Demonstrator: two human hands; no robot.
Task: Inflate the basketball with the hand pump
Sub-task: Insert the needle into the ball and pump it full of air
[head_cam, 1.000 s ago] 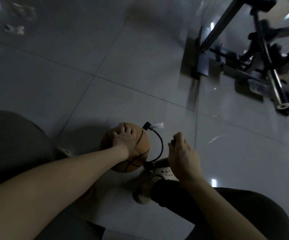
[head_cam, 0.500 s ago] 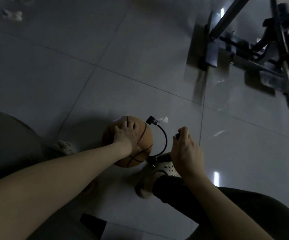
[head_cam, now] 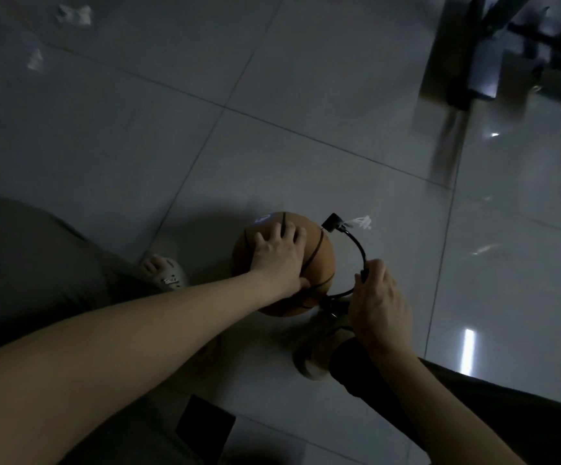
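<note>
An orange basketball point(head_cam: 321, 263) lies on the grey tiled floor between my feet. My left hand point(head_cam: 279, 256) rests spread on top of it, fingers pressing the ball down. A black hose point(head_cam: 358, 245) curves from a black nozzle point(head_cam: 332, 223) at the ball's upper right down toward the pump. My right hand point(head_cam: 378, 303) grips the pump handle, which is mostly hidden inside the fist; only a dark tip shows above the fingers. The pump's body is hidden under that hand.
My left foot in a pale slipper point(head_cam: 166, 275) is left of the ball, my right shoe point(head_cam: 312, 350) just below it. A black metal frame point(head_cam: 480, 62) stands at the top right. White scraps point(head_cam: 74, 15) lie at the top left. A white tuft point(head_cam: 361, 223) lies by the nozzle.
My right hand has moved down and closer to the ball with the pump handle. My left hand stays on the ball. The camera has shifted, so the metal frame sits further up and right.
</note>
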